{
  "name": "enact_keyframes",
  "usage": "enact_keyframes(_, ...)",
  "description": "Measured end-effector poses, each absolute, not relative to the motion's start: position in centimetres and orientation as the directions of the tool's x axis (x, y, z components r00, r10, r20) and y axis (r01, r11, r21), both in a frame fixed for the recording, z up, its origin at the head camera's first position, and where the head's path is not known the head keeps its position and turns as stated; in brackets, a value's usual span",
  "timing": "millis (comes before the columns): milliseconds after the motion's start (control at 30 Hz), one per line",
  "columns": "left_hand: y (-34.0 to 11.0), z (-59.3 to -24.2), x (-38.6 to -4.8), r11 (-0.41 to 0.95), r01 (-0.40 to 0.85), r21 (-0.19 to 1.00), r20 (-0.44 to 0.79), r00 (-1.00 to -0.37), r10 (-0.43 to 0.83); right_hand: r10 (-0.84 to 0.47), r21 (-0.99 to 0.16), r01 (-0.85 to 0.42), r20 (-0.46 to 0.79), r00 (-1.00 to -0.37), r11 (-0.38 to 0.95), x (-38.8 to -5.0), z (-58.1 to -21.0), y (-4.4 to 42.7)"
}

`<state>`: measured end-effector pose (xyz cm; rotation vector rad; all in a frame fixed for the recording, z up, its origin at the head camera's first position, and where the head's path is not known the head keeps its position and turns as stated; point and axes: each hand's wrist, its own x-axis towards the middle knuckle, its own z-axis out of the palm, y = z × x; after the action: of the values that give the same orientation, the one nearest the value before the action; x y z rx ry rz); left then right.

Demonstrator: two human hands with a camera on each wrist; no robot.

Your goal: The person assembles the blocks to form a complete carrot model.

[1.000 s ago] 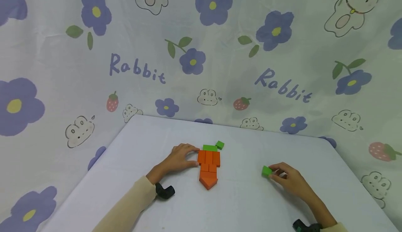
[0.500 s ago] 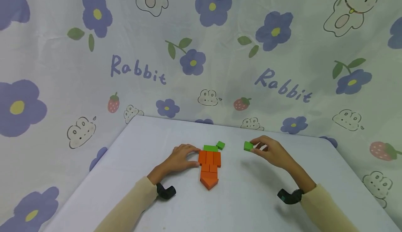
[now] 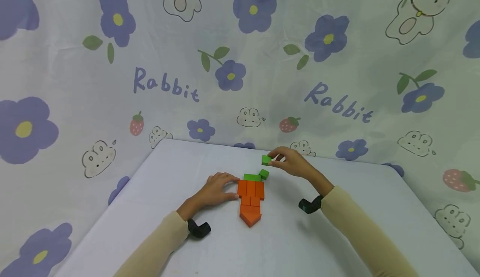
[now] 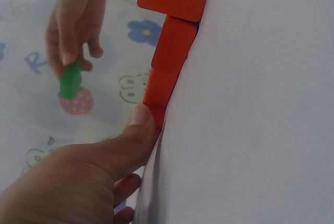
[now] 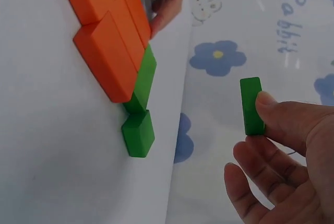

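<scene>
My right hand [image 3: 290,161] pinches a small green block [image 3: 266,160] between thumb and fingers, raised above the table near its far edge. In the right wrist view this green block [image 5: 252,106] shows its narrow side. On the table, several orange blocks [image 3: 250,200] lie flat together, narrowing to a pointed block at the near end. A green rectangular block [image 3: 252,178] sits against their far end, and a tilted green cube [image 3: 264,174] touches its right corner. My left hand [image 3: 213,190] rests beside the orange blocks, thumb and index fingertip touching their left side.
The white tabletop [image 3: 318,235] reaches to a patterned curtain [image 3: 240,93] with flowers and rabbits behind it. A black wrist camera [image 3: 198,229] sits on the left wrist, another black camera [image 3: 310,205] on the right.
My right hand has carried the green block up off the right part of the table, then leftward and away from me, to beyond the tilted cube. The left hand stays at the orange blocks.
</scene>
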<state>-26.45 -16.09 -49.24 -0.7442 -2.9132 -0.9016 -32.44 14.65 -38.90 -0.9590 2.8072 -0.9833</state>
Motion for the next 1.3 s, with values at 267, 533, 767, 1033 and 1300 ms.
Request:
enact_keyframes(267, -16.0, -49.0, -26.5, 0.725, 0.435, 0.534, 0.130, -0.890, 0.438, -0.570, -0.591, -0.511, 0.103, -0.815, 0.624, -34.4, -40.2, 11.5)
enact_keyframes(533, -15.9, -49.4, -26.8, 0.726, 0.429, 0.537, 0.119, -0.891, 0.438, -0.558, -0.603, -0.443, -0.005, -0.830, 0.663, -36.1, -42.4, 8.8)
enact_keyframes(767, -16.0, -49.3, -26.6, 0.708, 0.459, 0.538, 0.147, -0.877, 0.457, -0.560, -0.568, -0.424, -0.080, -0.825, 0.705, -36.5, -43.9, 7.2)
enact_keyframes(1033, -16.0, -48.9, -26.2, 0.705, 0.460, 0.540, 0.145, -0.876, 0.461, -0.548, -0.507, -0.432, -0.097, -0.831, 0.746, -36.6, -45.0, 6.5)
enact_keyframes(1300, -16.1, -48.7, -26.1, 0.709, 0.457, 0.537, 0.140, -0.877, 0.460, -0.568, -0.498, -0.462, -0.077, -0.819, 0.733, -36.8, -45.0, 6.3)
